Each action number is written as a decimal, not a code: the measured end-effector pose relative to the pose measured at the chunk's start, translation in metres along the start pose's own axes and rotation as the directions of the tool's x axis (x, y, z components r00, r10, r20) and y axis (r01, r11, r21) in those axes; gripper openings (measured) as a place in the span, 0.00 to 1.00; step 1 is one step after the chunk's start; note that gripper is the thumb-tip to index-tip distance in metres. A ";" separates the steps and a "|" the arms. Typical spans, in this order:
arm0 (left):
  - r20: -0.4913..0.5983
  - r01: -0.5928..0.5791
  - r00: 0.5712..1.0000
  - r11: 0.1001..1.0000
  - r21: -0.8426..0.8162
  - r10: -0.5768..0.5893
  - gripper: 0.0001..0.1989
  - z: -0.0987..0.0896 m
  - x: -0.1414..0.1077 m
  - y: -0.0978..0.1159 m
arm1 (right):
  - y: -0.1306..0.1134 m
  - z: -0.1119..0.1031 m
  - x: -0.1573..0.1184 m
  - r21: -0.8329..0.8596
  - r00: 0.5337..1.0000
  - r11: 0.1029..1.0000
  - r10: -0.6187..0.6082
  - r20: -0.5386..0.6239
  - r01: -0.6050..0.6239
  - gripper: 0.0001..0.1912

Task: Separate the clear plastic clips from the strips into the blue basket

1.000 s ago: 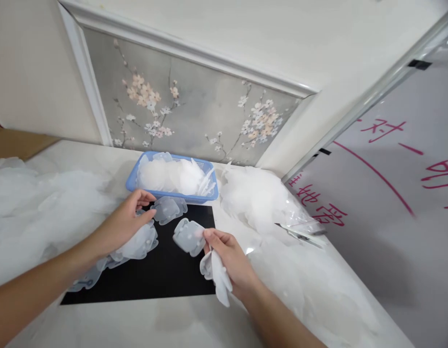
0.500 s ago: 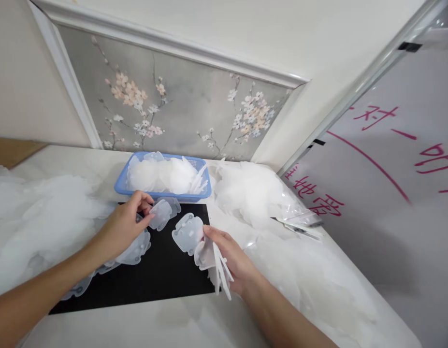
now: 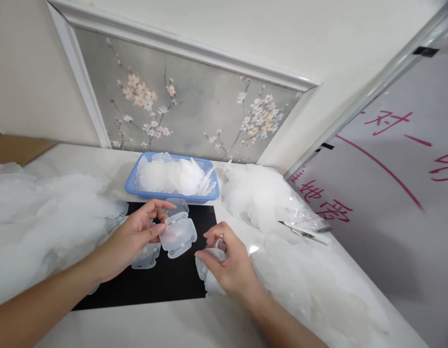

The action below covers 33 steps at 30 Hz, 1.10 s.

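Between its thumb and fingers, my left hand (image 3: 142,232) holds a translucent plastic piece (image 3: 179,235) with a scalloped outline, above the black mat (image 3: 166,285). Behind that piece, another translucent piece (image 3: 178,206) lies at the mat's back edge. My right hand (image 3: 227,261) is closed around several similar pieces (image 3: 209,275) at the mat's right edge, and the palm partly hides them. More pieces (image 3: 146,256) lie on the mat beneath my left hand and wrist.
A blue basket (image 3: 173,197) full of white pieces stands behind the mat. Heaps of translucent pieces lie at the left (image 3: 53,217) and right (image 3: 318,285). A plastic bag (image 3: 307,212) is near the whiteboard (image 3: 401,193).
My left hand now grips the piece that was at my right hand's fingertips. My right hand has turned, with its bunch still in it. The view has shifted slightly.
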<state>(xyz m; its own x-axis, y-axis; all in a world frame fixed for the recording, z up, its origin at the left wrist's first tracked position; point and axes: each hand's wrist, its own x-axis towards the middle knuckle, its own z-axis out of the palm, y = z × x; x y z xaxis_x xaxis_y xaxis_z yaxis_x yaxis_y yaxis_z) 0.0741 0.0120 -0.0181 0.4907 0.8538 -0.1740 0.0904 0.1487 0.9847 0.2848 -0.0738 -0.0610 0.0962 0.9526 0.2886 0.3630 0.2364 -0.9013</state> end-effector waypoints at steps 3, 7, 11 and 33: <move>0.020 0.016 1.000 0.999 -0.033 -0.015 0.14 0.003 -0.002 0.001 | 0.003 0.007 -0.004 -0.076 0.983 0.980 -0.185 0.014 0.186 0.16; 0.049 0.036 0.998 0.998 -0.050 -0.033 0.15 0.005 -0.006 0.002 | 0.007 0.012 -0.007 -0.164 0.962 0.948 -0.272 0.032 0.273 0.17; 0.093 0.034 0.995 0.999 -0.036 -0.031 0.16 0.004 -0.008 0.001 | 0.007 0.011 -0.008 -0.210 0.950 0.928 -0.309 0.030 0.309 0.16; -0.167 0.073 0.986 0.824 0.562 0.027 0.23 -0.013 0.038 -0.006 | 0.001 -0.008 0.011 0.694 0.757 0.380 0.535 0.375 -0.612 0.26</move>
<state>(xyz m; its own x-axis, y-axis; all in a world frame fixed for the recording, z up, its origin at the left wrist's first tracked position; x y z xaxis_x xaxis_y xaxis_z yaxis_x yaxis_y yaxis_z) 0.0811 0.0501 -0.0305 0.3416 0.9287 -0.1442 0.5975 -0.0962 0.7961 0.2938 -0.0649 -0.0562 -0.0803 0.9196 -0.3846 -0.5639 -0.3601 -0.7432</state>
